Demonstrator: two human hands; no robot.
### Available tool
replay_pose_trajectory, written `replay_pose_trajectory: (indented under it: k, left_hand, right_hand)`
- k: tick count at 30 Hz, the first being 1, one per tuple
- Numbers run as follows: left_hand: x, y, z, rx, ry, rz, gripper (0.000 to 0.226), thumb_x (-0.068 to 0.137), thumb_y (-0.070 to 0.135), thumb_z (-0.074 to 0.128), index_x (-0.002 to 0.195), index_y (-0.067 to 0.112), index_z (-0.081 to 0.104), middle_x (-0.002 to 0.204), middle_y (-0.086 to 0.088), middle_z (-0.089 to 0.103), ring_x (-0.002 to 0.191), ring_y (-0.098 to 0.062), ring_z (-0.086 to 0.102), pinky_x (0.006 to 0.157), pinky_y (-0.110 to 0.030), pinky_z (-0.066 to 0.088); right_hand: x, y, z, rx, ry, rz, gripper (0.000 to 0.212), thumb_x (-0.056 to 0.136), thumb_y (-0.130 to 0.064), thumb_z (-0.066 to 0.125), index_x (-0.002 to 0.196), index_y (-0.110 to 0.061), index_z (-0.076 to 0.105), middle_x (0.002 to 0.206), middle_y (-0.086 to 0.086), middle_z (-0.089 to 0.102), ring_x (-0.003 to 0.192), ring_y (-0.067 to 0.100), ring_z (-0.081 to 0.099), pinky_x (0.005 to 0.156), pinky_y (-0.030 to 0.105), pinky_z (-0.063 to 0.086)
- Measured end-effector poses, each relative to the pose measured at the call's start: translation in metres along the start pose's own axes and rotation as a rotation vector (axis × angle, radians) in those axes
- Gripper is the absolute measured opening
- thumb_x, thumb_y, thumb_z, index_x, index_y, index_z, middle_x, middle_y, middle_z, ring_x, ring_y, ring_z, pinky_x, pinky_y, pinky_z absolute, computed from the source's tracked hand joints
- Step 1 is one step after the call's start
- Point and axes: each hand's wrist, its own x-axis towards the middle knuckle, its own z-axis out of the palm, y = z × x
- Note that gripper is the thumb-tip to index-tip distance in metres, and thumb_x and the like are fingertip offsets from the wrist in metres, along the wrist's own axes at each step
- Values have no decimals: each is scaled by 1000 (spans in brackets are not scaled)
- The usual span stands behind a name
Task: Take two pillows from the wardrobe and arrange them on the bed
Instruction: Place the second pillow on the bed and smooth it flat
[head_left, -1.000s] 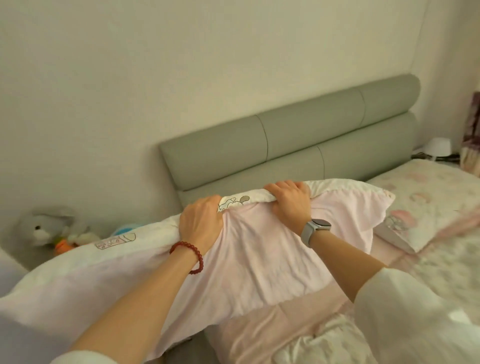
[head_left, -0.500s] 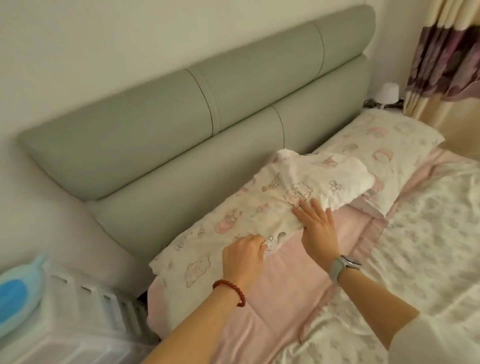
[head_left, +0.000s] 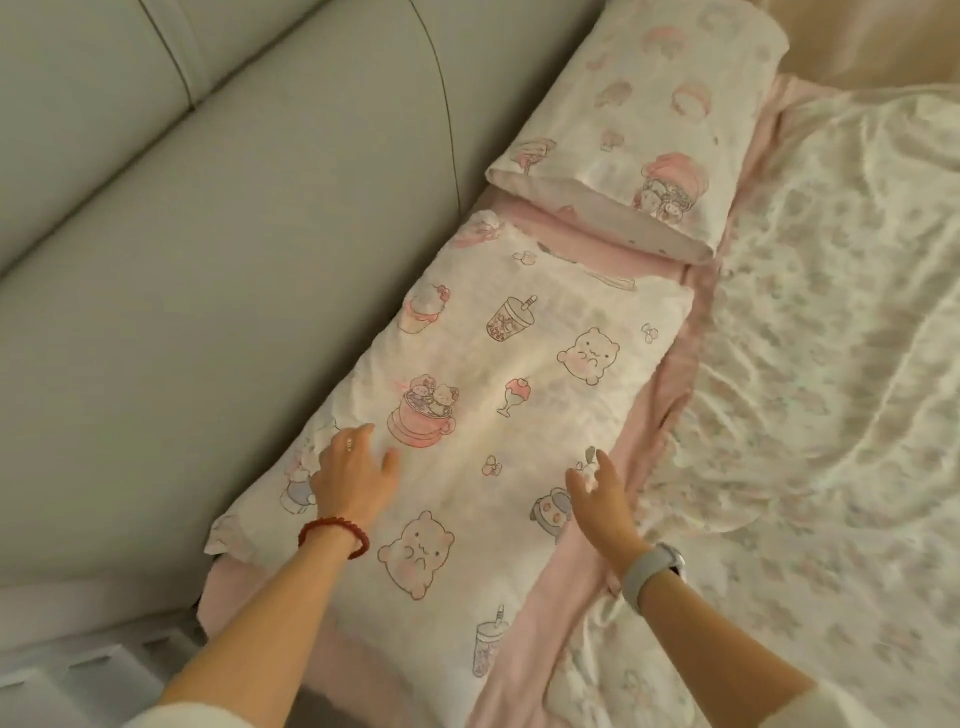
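Note:
A white pillow (head_left: 519, 374) printed with pink cartoon bears and cups lies flat on the pink sheet (head_left: 670, 395), its long side against the headboard. My left hand (head_left: 353, 475), with a red bead bracelet at the wrist, rests on its near left part, fingers spread. My right hand (head_left: 602, 506), with a grey watch at the wrist, hovers open at the pillow's near right edge. A second pillow (head_left: 660, 114) with a pink print lies farther along the headboard, a narrow gap between the two.
The grey-green padded headboard (head_left: 208, 234) fills the left side. A rumpled floral quilt (head_left: 810, 364) covers the bed to the right. A white plastic object (head_left: 78, 670) sits at the bottom left beside the bed.
The near pillow went from held up in both hands to lying flat by the headboard. Both hands let go and now lie open on it. The view tilted down.

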Motion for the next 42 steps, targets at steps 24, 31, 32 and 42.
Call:
replay_pose_trajectory:
  k: [24, 31, 32, 42]
  left_hand:
    - [87, -51, 16, -491, -164, -1, 56, 62, 71, 50, 102, 32, 50, 103, 6, 63, 97, -20, 59, 85, -42, 48]
    - [98, -64, 28, -624, -371, -49, 79, 69, 56, 68, 133, 24, 33, 133, 0, 50, 120, -21, 47, 98, -38, 39]
    - [104, -63, 27, -651, -375, -60, 86, 71, 53, 68, 139, 22, 25, 142, -3, 41, 126, -22, 41, 104, -40, 35]
    - [118, 0, 16, -762, -199, 216, 42, 79, 28, 61, 119, 30, 49, 115, 12, 59, 105, -7, 55, 87, -23, 42]
  right_hand:
    - [24, -30, 40, 236, 563, -153, 65, 77, -18, 65, 123, -48, 31, 100, -65, 30, 99, -25, 43, 81, 23, 42]
    - [23, 5, 54, 100, 448, 217, 78, 78, -45, 61, 139, -22, 19, 143, 16, 34, 129, 38, 30, 107, 54, 28]
    - [25, 4, 52, 108, 439, 183, 77, 77, -44, 63, 138, -21, 21, 143, 10, 34, 130, 36, 31, 107, 54, 27]
    - [41, -35, 42, 368, 606, -204, 85, 77, -1, 55, 112, -72, 23, 135, -25, 36, 114, -11, 41, 92, 8, 35]
